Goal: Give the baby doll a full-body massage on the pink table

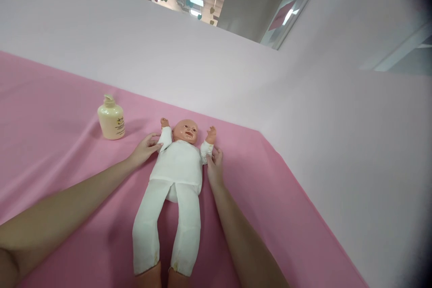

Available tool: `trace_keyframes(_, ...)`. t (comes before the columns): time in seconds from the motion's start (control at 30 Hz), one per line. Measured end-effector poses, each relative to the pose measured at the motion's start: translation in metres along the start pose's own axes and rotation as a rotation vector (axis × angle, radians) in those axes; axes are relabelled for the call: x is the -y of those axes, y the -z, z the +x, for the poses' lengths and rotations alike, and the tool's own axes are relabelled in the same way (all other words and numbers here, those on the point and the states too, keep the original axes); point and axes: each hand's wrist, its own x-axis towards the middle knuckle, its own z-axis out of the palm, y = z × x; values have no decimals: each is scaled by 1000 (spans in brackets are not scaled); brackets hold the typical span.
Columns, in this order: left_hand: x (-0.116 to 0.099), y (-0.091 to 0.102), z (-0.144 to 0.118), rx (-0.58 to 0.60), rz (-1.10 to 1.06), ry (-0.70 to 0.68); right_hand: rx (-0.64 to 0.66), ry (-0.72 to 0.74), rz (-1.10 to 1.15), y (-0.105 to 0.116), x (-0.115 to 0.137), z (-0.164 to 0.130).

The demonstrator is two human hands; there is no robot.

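a pink cloth (256,180) spreads beneath the doll (177,162), which lies face up; a cream pump bottle (111,121) stands to its left; the left hand (146,147) and right hand (215,162) each grasp a sleeved doll arm, seemingly steadying both, and shifting them next would call for a light, even grip

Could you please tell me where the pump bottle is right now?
In the head view, the pump bottle stands left of centre on the pink cover, beyond the left hand.
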Motion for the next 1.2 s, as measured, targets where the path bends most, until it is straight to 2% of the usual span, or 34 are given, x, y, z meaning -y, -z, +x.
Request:
trace_keyframes(0.2, 4, 2, 1, -40, 137, -59, -38, 6, -122, 2, -2, 1)
trace_keyframes(0.33, 6, 3, 1, -91, 270, -90, -18, -3, -225, 4, -3, 1)
trace_keyframes(0.67, 5, 3, 1, -79, 454, -71, -13, 3, -291, 4, -13, 7)
trace_keyframes(1.2, -6, -1, -4, -54, 535, -23, 3, -26, -390, 1, 0, 1)
